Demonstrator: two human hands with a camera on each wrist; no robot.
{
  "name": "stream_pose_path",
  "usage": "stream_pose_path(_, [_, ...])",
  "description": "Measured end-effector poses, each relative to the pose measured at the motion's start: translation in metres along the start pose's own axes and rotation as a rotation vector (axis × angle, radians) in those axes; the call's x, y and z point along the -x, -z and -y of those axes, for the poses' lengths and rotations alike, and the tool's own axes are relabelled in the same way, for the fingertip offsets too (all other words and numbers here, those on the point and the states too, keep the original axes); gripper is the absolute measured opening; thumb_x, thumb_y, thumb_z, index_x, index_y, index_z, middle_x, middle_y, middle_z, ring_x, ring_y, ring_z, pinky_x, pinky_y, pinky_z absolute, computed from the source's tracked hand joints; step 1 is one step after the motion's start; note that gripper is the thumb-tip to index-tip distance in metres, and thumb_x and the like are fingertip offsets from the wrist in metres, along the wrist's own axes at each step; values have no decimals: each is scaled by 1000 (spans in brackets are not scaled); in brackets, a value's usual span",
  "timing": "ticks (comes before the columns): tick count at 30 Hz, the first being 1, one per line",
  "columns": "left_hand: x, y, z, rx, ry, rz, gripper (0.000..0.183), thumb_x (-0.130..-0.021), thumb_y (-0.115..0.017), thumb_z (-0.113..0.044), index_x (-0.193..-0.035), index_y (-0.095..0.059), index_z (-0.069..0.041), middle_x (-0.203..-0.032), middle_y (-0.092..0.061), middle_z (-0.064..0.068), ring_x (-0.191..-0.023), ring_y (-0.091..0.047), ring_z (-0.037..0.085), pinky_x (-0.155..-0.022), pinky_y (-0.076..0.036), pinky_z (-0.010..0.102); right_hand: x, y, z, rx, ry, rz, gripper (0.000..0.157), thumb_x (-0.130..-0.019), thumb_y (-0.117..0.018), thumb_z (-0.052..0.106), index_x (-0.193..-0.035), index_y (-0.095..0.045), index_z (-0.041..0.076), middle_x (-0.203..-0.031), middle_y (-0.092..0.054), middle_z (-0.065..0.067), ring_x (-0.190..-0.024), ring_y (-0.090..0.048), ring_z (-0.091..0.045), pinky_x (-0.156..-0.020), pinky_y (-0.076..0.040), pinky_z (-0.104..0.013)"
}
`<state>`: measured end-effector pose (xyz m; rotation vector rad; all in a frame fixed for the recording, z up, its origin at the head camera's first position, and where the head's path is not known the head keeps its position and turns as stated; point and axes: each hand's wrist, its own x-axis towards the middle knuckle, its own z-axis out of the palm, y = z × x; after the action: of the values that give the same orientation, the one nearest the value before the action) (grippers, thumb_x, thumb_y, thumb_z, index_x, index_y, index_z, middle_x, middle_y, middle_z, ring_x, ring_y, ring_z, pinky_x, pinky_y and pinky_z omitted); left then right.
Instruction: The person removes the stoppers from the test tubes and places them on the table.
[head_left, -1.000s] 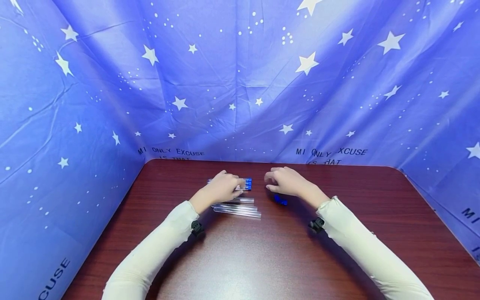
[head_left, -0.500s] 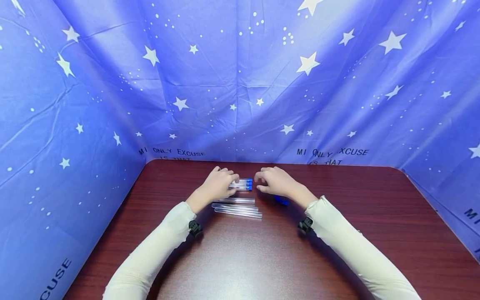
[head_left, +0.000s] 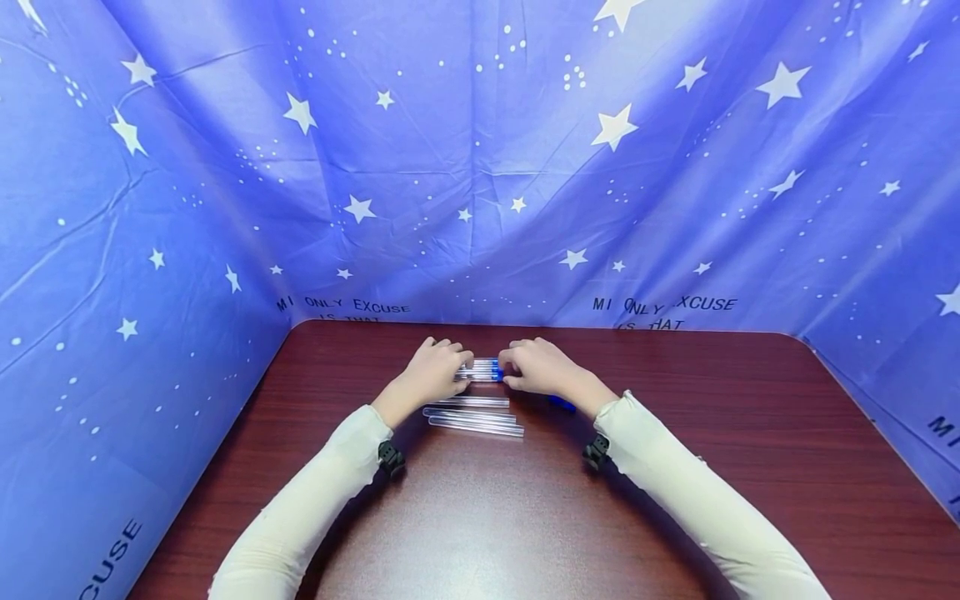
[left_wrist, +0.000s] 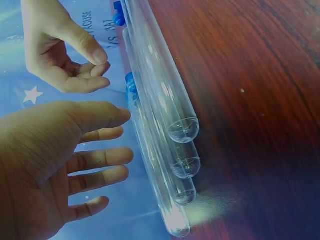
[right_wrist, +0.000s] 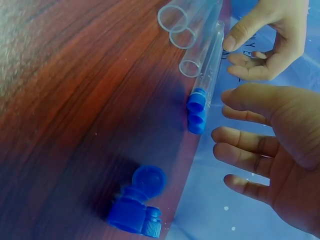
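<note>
Clear test tubes with blue caps lie side by side near the far edge of the table, between the hands. The left hand is over their left part, fingers spread loosely, fingertips right at the tubes in the head view. The right hand has its loosely bent fingers at the capped ends. Both hands face each other with fingers apart in the wrist views. Nearer the body lie three uncapped test tubes, rounded bottoms to the left, open mouths to the right.
Several loose blue caps lie on the dark red wooden table, partly under the right wrist in the head view. A blue star-printed curtain surrounds the table at the back and sides. Dark cameras sit on both wrists.
The right hand has moved left, from beside the loose caps to the capped ends of the tubes. The left hand has shifted slightly left along the tubes.
</note>
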<state>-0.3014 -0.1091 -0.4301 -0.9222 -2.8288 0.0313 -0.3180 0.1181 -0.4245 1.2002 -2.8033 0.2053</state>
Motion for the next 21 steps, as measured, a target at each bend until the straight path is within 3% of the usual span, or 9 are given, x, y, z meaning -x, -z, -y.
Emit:
stream_pose_path(14, [0,-6,0,36,19,36,21,-86,-79,-29,-101,-71,-18,-105,-72,3,-99,-65,26,-92,-47,49,-4,-6,4,14,-30,53,17,-88,-75,21,-103,-75,13,-88,-68,-2,-76,-59,-13,-74,-47,-38])
stream_pose_path(21, [0,-6,-1,34,22,41,21,-85,-79,-29,-101,-72,-18,-104,-72,2,-99,-65,26,-90,-47,47,-5,-8,5,27,-26,62,16,-88,-75,20,-102,-75,14,-89,-68,-1,-78,-62,-15,-73,-48,-39])
